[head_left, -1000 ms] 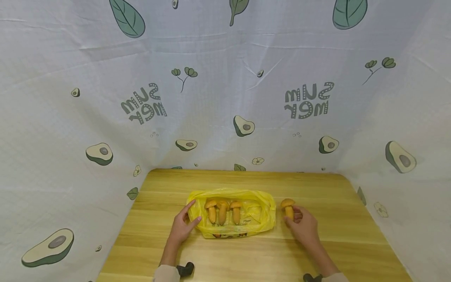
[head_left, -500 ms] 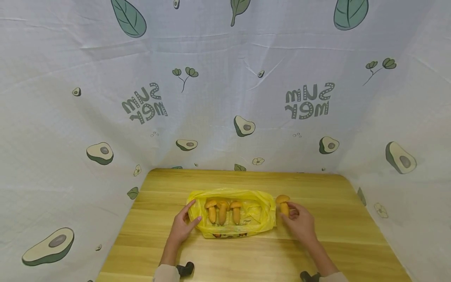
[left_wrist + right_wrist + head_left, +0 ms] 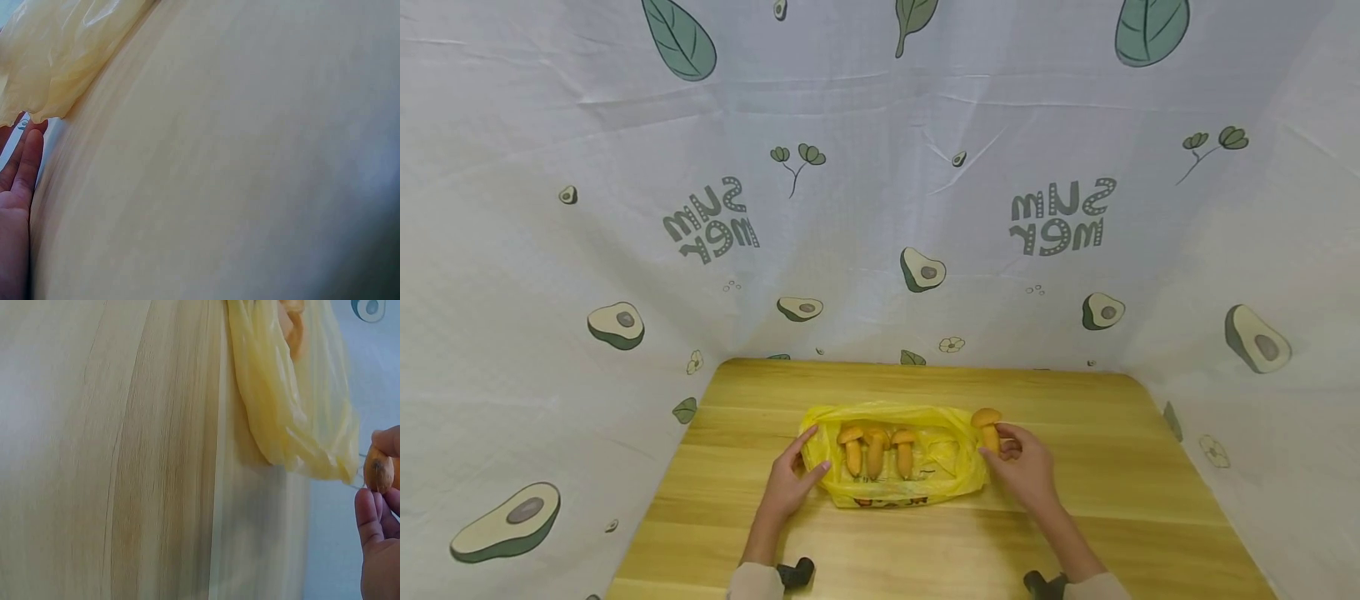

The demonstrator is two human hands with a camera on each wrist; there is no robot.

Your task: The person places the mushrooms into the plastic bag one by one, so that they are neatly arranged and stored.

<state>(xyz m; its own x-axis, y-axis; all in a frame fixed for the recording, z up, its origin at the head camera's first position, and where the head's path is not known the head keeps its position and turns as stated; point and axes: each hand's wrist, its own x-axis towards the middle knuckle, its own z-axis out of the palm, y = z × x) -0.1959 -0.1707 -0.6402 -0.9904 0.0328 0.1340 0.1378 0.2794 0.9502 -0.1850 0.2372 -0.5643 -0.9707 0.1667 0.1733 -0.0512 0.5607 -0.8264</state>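
A flat yellow plastic bag (image 3: pixel 925 467) lies in the middle of the wooden table (image 3: pixel 1112 517), with three orange toy mushrooms (image 3: pixel 876 450) side by side on it. My left hand (image 3: pixel 792 479) rests with straight fingers on the bag's left edge (image 3: pixel 56 69). My right hand (image 3: pixel 1026 467) pinches the stem of a fourth mushroom (image 3: pixel 987 425) at the bag's right edge; its stem end (image 3: pixel 379 473) shows between the fingertips beside the bag (image 3: pixel 294 419).
A white cloth printed with avocados and leaves (image 3: pixel 880 208) walls the table at the back and both sides. Bare wood lies to the left, right and front of the bag.
My right hand has carried the fourth mushroom leftward from the bare table to the bag's right edge. The left hand has stayed on the bag.
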